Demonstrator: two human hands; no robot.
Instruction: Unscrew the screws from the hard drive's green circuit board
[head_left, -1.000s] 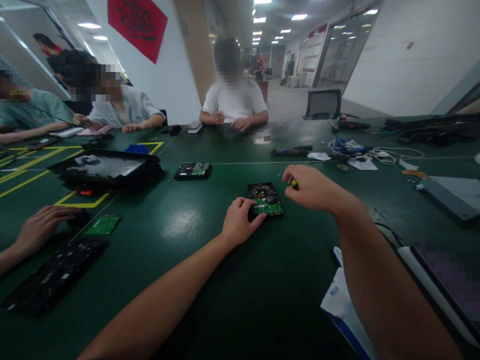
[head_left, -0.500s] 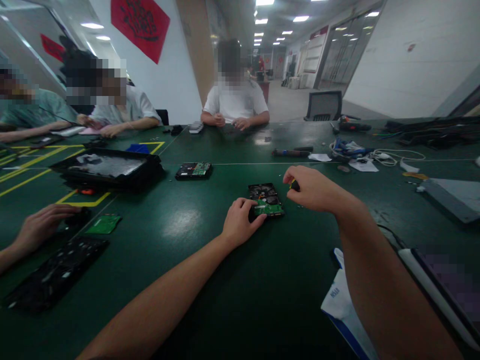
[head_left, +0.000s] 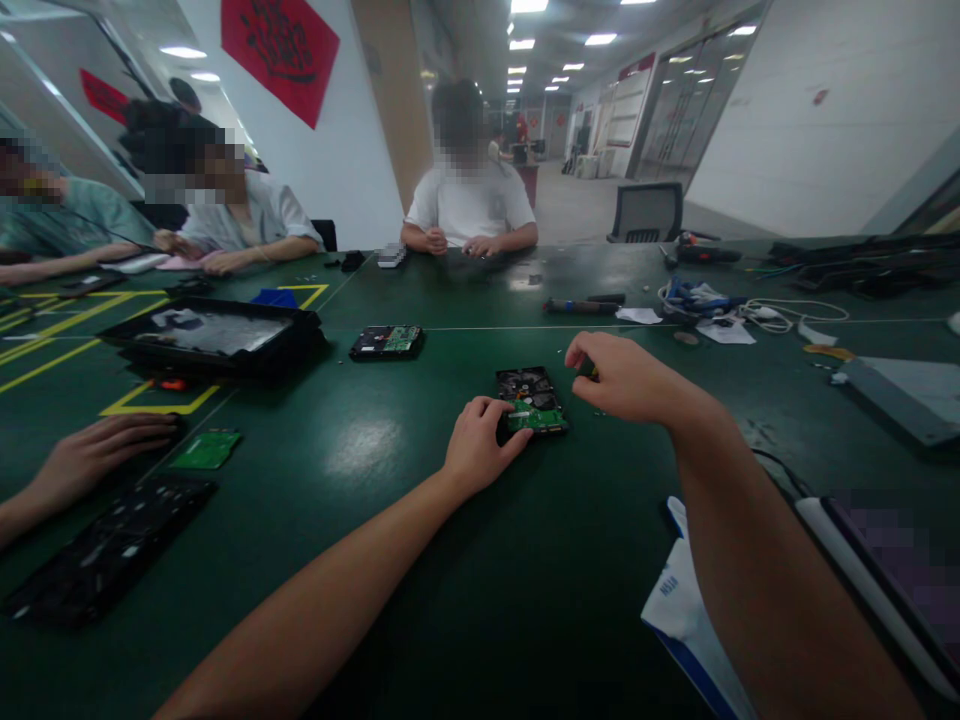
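Observation:
A hard drive with a green circuit board lies on the table before me, board side up. My left hand grips its left and near edges between thumb and fingers, holding it against the tabletop. Just right of the drive, my right hand is raised with curled fingers around a screwdriver. Only a bit of its black-and-yellow handle shows; the shaft and tip are hidden. The right hand is apart from the drive.
On the green table, a second hard drive lies farther left. Another person's hand is by a green circuit board. A black tray stands behind. A glove lies under my right forearm, beside a tablet-like device.
My left hand and the hard drive stay put. In my right hand the screwdriver handle has turned slightly and shows less. The other person's hand at left has closed down over a dark object.

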